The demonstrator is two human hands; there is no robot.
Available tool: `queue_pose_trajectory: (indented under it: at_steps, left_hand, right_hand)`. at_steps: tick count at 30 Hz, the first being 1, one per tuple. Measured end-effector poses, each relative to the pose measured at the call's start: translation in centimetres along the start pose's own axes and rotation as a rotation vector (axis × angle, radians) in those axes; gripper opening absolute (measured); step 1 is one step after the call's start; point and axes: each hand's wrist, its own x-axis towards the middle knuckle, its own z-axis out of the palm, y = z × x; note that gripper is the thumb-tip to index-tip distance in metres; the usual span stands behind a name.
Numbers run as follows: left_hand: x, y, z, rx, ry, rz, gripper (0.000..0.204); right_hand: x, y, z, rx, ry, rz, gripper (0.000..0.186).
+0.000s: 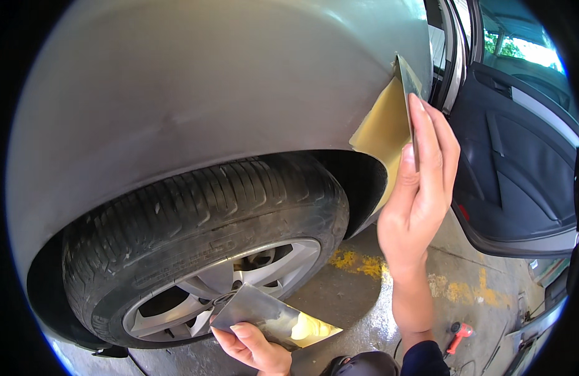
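Observation:
My right hand [418,200] grips a thin metal spreader [406,84], thumb on one face and fingers on the other. The spreader stands on edge against a patch of yellow body filler [383,122] on the grey car's fender [195,88], behind the wheel arch. Lower down, in front of the wheel, my left hand [258,351] pinches a flat metal plate [255,313] by its near edge. A lump of pale yellow putty [311,329] lies toward the plate's right corner.
The tire [208,200] and its alloy rim [289,266] fill the lower left. On the right an open car door [515,169] hangs outward. A red hand tool [458,335] lies on the concrete floor [439,307], and a dark rounded thing [371,363] shows at the bottom.

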Motion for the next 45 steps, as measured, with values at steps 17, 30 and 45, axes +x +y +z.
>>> queue_pose_trajectory:
  at_steps: [17, 30, 45]
  left_hand:
    - [1.2, 0.9, -2.6, -0.046, -0.172, 0.007, 0.036]
    - [-1.2, -3.0, -0.6, -0.098, -0.723, 0.231, 0.025]
    - [-4.6, -4.7, 2.3, -0.101, -0.611, 0.192, 0.019]
  right_hand:
    - [-5.9, -5.4, 1.1, -0.03, -0.079, 0.064, 0.04]
    - [-11.3, -4.0, -10.4, 0.744, 0.15, 0.641, 0.041]
    - [-15.5, 0.1, -15.3, 0.338, -0.57, 0.496, 0.023]
